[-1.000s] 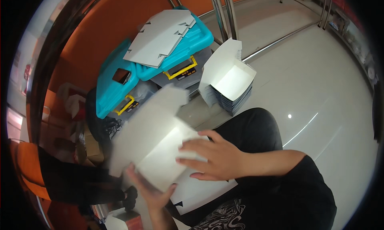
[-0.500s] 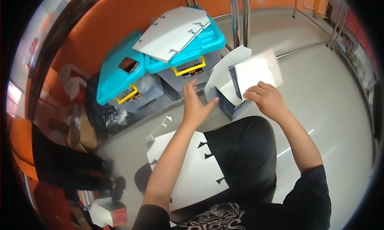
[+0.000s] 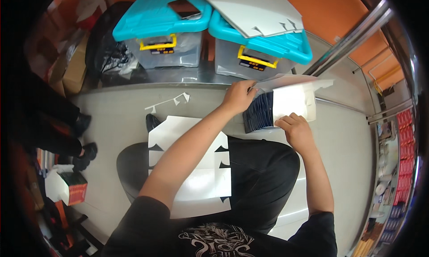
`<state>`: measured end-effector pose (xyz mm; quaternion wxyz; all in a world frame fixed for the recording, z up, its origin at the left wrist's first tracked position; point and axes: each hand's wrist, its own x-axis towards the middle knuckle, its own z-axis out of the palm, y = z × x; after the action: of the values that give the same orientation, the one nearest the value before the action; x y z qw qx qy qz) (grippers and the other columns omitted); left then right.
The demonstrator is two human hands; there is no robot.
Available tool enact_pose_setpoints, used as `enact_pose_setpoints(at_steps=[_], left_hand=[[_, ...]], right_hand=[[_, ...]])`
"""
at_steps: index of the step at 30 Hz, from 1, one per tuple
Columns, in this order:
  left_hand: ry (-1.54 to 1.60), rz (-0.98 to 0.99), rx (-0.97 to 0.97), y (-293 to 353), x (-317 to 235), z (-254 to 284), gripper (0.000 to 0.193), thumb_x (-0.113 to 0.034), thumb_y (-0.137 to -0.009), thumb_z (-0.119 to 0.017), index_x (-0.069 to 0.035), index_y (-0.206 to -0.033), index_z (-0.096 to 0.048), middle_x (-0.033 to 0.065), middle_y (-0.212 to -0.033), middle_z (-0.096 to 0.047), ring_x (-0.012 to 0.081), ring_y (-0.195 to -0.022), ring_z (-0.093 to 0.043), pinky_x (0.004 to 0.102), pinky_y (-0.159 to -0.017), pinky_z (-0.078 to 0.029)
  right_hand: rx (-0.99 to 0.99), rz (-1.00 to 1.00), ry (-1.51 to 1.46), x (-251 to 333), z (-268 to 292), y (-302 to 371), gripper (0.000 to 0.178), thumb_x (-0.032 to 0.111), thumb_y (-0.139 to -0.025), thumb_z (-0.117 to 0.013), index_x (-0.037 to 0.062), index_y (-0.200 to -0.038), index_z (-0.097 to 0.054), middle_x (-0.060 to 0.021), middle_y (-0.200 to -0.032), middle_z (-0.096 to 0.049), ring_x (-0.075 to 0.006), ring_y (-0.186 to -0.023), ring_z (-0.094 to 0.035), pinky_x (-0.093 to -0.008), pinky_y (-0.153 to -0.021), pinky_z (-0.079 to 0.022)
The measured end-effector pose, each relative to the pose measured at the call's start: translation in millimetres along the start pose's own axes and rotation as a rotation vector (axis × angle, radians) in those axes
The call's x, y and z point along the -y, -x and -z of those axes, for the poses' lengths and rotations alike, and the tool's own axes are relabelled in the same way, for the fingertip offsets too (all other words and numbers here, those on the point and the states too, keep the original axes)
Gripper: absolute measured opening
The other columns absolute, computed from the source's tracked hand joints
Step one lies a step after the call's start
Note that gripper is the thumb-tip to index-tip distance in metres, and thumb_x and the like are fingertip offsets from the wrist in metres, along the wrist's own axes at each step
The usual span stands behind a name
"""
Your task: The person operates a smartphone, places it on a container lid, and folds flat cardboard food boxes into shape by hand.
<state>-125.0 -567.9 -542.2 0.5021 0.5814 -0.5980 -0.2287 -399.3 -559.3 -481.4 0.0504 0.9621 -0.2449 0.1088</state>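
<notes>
Beyond my right knee stands a white cardboard box (image 3: 310, 98) holding a tight row of thin, dark-blue-edged pieces (image 3: 258, 113). My left hand (image 3: 240, 96) is closed on the left end of the box's raised flap (image 3: 286, 81). At the right end of the row is a flat white-faced piece (image 3: 288, 106). My right hand (image 3: 295, 129) pinches its near edge, fingers curled over it. A flat die-cut white cardboard sheet (image 3: 203, 183) with dark-looking notches lies across my lap, partly hidden under my left forearm.
Two clear bins with turquoise lids (image 3: 156, 15) stand ahead; a phone (image 3: 184, 9) and notched white sheets (image 3: 254, 11) lie on them. A cardboard offcut (image 3: 170, 103) is on the floor. Metal legs (image 3: 353, 35) rise at right. Another person's shoes (image 3: 85, 152) are at left.
My right hand has brought the white-faced piece down to the row's right end. My left hand, open before, has closed on the flap. The view has turned.
</notes>
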Motion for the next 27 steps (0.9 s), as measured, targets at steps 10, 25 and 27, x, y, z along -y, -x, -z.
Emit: enact_pose_setpoints(at_steps=[10, 25, 27], left_hand=[[-0.104, 0.053, 0.181, -1, 18, 120, 0.026, -0.019, -0.098, -0.069, -0.002, -0.116, -0.076, 0.0232, -0.101, -0.077, 0.0421, -0.097, -0.074, 0.0489, -0.085, -0.055], [-0.166, 0.352, 0.131, 78, -9, 147, 0.038, -0.033, -0.094, -0.084, 0.003, -0.094, -0.073, 0.0095, -0.079, -0.074, 0.0154, -0.068, -0.068, 0.0336, -0.064, -0.055], [-0.356, 0.336, 0.108, 79, -15, 128, 0.044, -0.039, -0.092, -0.086, 0.002, -0.083, -0.072, 0.0099, -0.071, -0.072, 0.0165, -0.066, -0.067, 0.0323, -0.063, -0.053]], right_hand=[[-0.028, 0.021, -0.025, 99, -23, -77, 0.034, 0.002, -0.082, -0.067, 0.0114, -0.114, -0.073, -0.0015, -0.096, -0.071, -0.0242, -0.088, -0.067, -0.0409, -0.073, -0.056], [-0.546, -0.83, -0.781, 34, 2, -38, 0.044, 0.035, -0.093, -0.083, -0.0036, -0.111, -0.076, -0.0196, -0.097, -0.073, -0.0354, -0.085, -0.072, -0.0428, -0.081, -0.058], [-0.351, -0.786, -0.787, 36, -10, -41, 0.059, 0.049, -0.089, -0.085, -0.0075, -0.106, -0.078, -0.0221, -0.09, -0.074, -0.0345, -0.08, -0.073, -0.0425, -0.075, -0.058]])
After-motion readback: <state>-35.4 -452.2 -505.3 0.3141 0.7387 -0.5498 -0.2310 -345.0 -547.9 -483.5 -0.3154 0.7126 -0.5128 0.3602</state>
